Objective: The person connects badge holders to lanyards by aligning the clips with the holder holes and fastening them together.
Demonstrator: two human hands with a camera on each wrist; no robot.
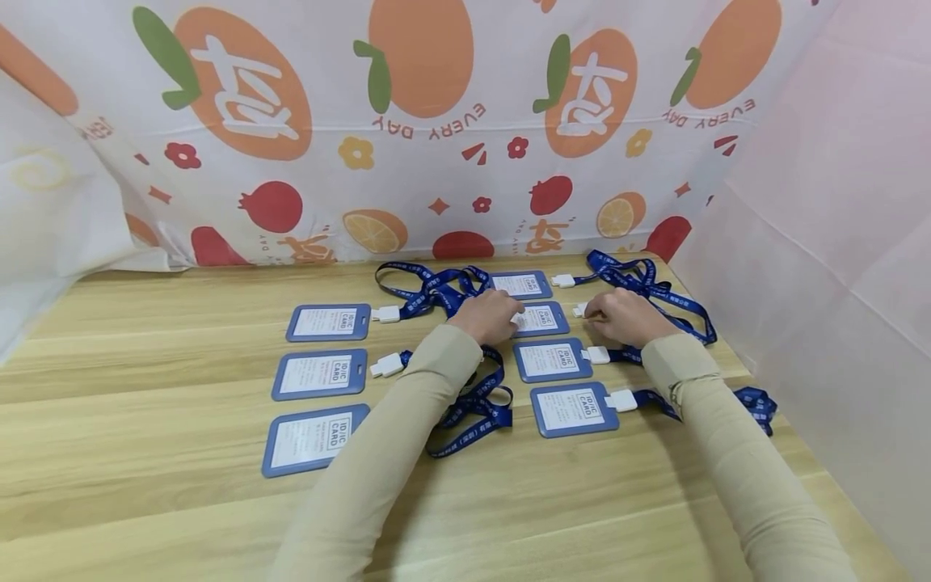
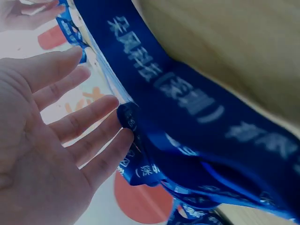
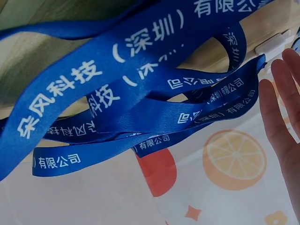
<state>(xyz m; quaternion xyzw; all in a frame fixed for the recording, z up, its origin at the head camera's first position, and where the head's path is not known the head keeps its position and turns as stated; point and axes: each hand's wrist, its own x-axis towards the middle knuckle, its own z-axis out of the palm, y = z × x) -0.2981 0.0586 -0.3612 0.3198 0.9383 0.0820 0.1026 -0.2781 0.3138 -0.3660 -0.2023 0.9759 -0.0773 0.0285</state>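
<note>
My left hand rests its fingertips on the left end of a blue card holder, the second from the back in the right column. In the left wrist view the fingers are extended, beside a blue lanyard with white lettering. Just right of that holder, my right hand pinches a white lanyard clip, partly hidden by the fingertips. The clip is apart from the holder's slotted end. Blue straps fill much of the right wrist view, with straight-looking fingers at its right edge.
More card holders lie in two columns, including a left one with its clip attached and a front right one. A loose clip lies beside the middle left holder. Tangled lanyards lie between columns. A fruit-print curtain stands behind the wooden table.
</note>
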